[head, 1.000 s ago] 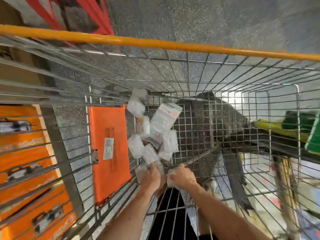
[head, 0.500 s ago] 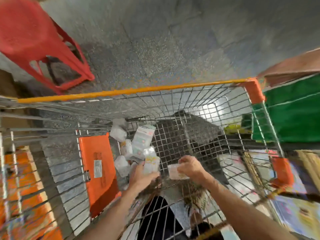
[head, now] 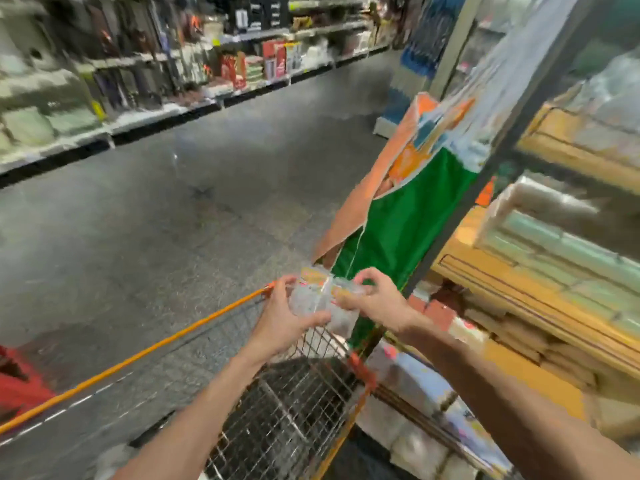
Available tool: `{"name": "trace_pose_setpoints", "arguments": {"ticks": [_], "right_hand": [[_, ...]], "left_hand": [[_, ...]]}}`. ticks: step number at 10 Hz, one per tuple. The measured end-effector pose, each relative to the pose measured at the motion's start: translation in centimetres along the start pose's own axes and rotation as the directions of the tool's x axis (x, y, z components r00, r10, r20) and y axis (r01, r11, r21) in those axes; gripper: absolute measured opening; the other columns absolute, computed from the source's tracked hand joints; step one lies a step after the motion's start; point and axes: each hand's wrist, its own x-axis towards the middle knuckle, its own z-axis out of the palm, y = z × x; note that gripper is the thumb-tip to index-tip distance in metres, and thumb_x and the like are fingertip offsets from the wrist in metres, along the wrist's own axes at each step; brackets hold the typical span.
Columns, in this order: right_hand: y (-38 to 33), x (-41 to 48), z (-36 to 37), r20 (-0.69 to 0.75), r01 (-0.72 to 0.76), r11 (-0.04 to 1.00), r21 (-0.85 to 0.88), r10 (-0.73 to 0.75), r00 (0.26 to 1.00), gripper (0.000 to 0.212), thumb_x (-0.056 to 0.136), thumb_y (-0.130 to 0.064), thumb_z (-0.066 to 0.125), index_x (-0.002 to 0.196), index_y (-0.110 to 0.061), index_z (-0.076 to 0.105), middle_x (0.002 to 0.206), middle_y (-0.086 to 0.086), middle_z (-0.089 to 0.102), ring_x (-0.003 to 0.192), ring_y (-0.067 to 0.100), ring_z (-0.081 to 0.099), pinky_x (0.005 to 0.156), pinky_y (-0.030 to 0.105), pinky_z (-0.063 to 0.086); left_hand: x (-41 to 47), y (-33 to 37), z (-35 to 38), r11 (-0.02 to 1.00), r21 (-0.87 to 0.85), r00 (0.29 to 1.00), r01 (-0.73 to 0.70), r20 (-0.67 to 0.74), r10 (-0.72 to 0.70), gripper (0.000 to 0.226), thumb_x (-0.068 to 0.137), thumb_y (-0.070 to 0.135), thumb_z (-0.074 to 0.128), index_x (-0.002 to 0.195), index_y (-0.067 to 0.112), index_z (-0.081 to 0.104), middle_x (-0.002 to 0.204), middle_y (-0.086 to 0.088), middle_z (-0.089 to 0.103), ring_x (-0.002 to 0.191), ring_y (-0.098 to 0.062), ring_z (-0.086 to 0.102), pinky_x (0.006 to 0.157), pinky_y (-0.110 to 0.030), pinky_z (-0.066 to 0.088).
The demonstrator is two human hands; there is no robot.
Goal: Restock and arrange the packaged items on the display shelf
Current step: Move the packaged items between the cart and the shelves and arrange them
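Two small clear plastic packets with orange labels are held together above the cart's far corner. My left hand [head: 289, 317] grips the left packet [head: 306, 299] from below and the side. My right hand [head: 372, 301] pinches the right packet [head: 344, 318] by its top edge. The two packets touch each other. The display shelf [head: 540, 306] with yellow edges rises on the right, stacked with wrapped packs. The view is blurred by head motion.
The wire shopping cart with an orange rim [head: 145, 355] sits below my arms. A green and orange banner [head: 401, 220] hangs on the dark shelf post [head: 485, 174]. A red stool [head: 20, 379] shows at the left edge. Grey aisle floor and another shelf row [head: 138, 74] lie ahead.
Both hands have lifted out of the cart, each with a packet, and brought them together above its rim. The view has swung up from the cart bottom to the aisle and shelf.
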Motion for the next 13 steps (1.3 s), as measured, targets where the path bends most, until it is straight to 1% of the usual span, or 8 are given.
{"name": "trace_pose_setpoints", "arguments": {"ticks": [2, 3, 5, 6, 7, 8, 10, 13], "right_hand": [[-2.5, -5.0, -14.9, -0.449, 0.259, 0.953, 0.159, -0.164, 0.878, 0.023, 0.091, -0.005, 0.061, 0.112, -0.003, 0.052, 0.062, -0.008, 0.062, 0.048, -0.007, 0.054, 0.049, 0.011, 0.042], [-3.6, -8.0, -20.5, -0.608, 0.336, 0.933, 0.132, -0.191, 0.77, 0.018, 0.096, -0.022, 0.056, 0.107, -0.021, 0.041, 0.084, 0.001, 0.057, 0.066, -0.005, 0.053, 0.059, 0.006, 0.039], [-5.7, -14.5, -29.8, -0.69, 0.379, 0.922, 0.076, -0.226, 0.688, 0.051, 0.071, -0.035, 0.062, 0.115, -0.028, 0.038, 0.105, 0.002, 0.059, 0.074, 0.0, 0.056, 0.075, 0.018, 0.048], [-5.8, -16.0, -34.2, -0.714, 0.394, 0.917, 0.057, -0.238, 0.658, 0.075, 0.053, -0.043, 0.056, 0.126, -0.038, 0.043, 0.119, 0.006, 0.053, 0.092, 0.016, 0.057, 0.085, 0.039, 0.05], [-5.9, -17.2, -38.2, -0.743, 0.463, 0.879, 0.116, -0.232, 0.627, 0.056, 0.075, -0.013, 0.062, 0.123, -0.036, 0.046, 0.093, -0.007, 0.06, 0.072, -0.004, 0.058, 0.068, 0.014, 0.046], [-6.0, -17.7, -43.2, -0.768, 0.514, 0.839, 0.179, -0.207, 0.606, 0.065, 0.082, -0.007, 0.071, 0.135, -0.018, 0.034, 0.104, -0.003, 0.063, 0.088, 0.004, 0.063, 0.071, 0.019, 0.048], [-7.4, -14.6, -52.3, -0.824, 0.258, 0.966, -0.013, -0.157, 0.544, 0.021, 0.091, -0.028, 0.064, 0.104, -0.019, 0.049, 0.087, -0.006, 0.052, 0.089, 0.014, 0.055, 0.09, 0.032, 0.046], [-4.2, -6.1, -56.5, -0.864, -0.027, 0.996, -0.088, -0.063, 0.5, 0.03, 0.099, -0.034, 0.045, 0.116, -0.01, 0.049, 0.107, 0.007, 0.061, 0.09, 0.024, 0.056, 0.081, 0.038, 0.047]], "left_hand": [[1.8, 16.3, 9.6, 0.907, -0.139, 0.901, -0.396, 0.129, 0.414, 0.096, 0.075, 0.023, 0.082, 0.145, 0.033, 0.018, 0.14, 0.019, 0.041, 0.12, 0.003, 0.051, 0.098, -0.029, 0.047], [2.1, 22.9, 14.8, 0.835, -0.198, 0.816, -0.513, 0.187, 0.546, 0.097, 0.074, 0.006, 0.079, 0.142, 0.036, 0.015, 0.134, 0.032, 0.036, 0.109, 0.024, 0.047, 0.088, -0.009, 0.045], [1.6, 32.8, 20.4, 0.723, -0.129, 0.656, -0.679, 0.337, 0.676, 0.108, 0.072, 0.035, 0.079, 0.144, 0.045, 0.0, 0.133, 0.042, 0.012, 0.101, 0.046, 0.015, 0.083, 0.011, 0.025], [2.1, 36.5, 22.9, 0.651, -0.056, 0.588, -0.757, 0.377, 0.716, 0.109, 0.064, 0.071, 0.069, 0.139, 0.06, -0.009, 0.148, 0.038, 0.005, 0.133, 0.024, 0.008, 0.117, -0.023, 0.018], [3.4, 39.7, 25.2, 0.521, 0.062, 0.502, -0.851, 0.385, 0.775, 0.111, 0.067, 0.074, 0.06, 0.148, 0.044, -0.009, 0.155, 0.026, 0.008, 0.141, 0.006, 0.011, 0.117, -0.028, 0.017], [5.0, 44.2, 27.5, 0.336, 0.288, 0.432, -0.897, 0.399, 0.809, 0.103, 0.081, 0.074, 0.047, 0.153, 0.023, -0.005, 0.158, 0.002, 0.02, 0.142, -0.011, 0.02, 0.115, -0.03, 0.021], [9.3, 53.1, 33.8, -0.024, 0.764, 0.579, -0.645, 0.508, 0.638, 0.096, 0.084, 0.073, 0.027, 0.152, 0.01, 0.001, 0.146, -0.013, 0.04, 0.134, -0.029, 0.032, 0.105, -0.049, 0.031], [14.7, 54.6, 39.5, -0.166, 0.846, 0.758, -0.507, 0.529, 0.382, 0.087, 0.086, 0.075, 0.027, 0.144, 0.011, 0.021, 0.144, -0.013, 0.041, 0.135, -0.033, 0.027, 0.105, -0.058, 0.023]]}}
